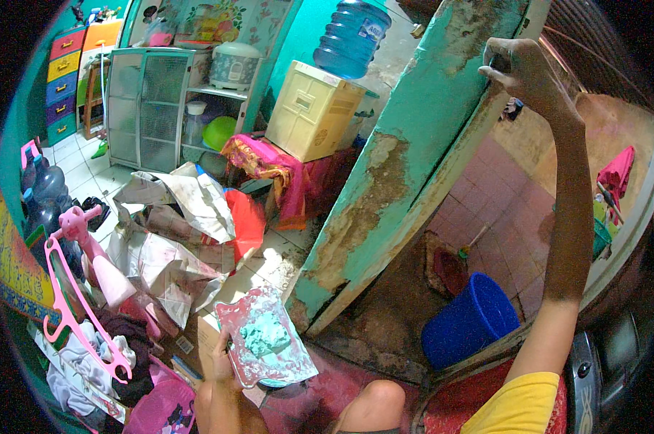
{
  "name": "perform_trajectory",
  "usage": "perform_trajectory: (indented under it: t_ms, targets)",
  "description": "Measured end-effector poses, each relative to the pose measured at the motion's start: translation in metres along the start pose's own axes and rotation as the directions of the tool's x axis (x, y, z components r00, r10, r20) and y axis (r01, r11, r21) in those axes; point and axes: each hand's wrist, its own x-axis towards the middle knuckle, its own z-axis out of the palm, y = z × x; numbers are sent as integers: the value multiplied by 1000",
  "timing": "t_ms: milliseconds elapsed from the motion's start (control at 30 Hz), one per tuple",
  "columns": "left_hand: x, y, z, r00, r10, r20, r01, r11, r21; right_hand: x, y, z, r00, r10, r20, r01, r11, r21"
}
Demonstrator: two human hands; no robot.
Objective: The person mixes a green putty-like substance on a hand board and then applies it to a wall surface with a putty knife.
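Note:
Low in front of me, my left hand [221, 356] grips the left edge of a flat, reddish rectangular board [292, 364] smeared with white. A lump of turquoise paste [266, 335] sits on its middle. Part of a round turquoise rim shows under the board's near edge. My right hand [523, 72] is raised at the upper right, at the edge of a turquoise wall [385, 181] with brown, flaking patches. Its fingers are curled together, and whatever they may hold is hidden. I cannot tell whether they touch the wall.
Crumpled paper sacks [164, 264] lie left of the board. A pink hanger [88, 311] and clothes [88, 362] are nearer left. A blue bucket [471, 322] stands beyond the wall's edge. Behind, a water bottle [352, 40] tops a cream box [312, 112], beside a glass-fronted cabinet [150, 108].

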Motion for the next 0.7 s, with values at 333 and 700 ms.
perform_trajectory:
  t_ms: [333,700]
  targets:
    - [-3,4,7,999,28,-33,-26,998,49,1,0,-26,995,-59,-86,54,997,-57]
    - [0,2,3,998,54,-30,-54,999,4,11,-6,-1,1000,-21,9,21,999,-35]
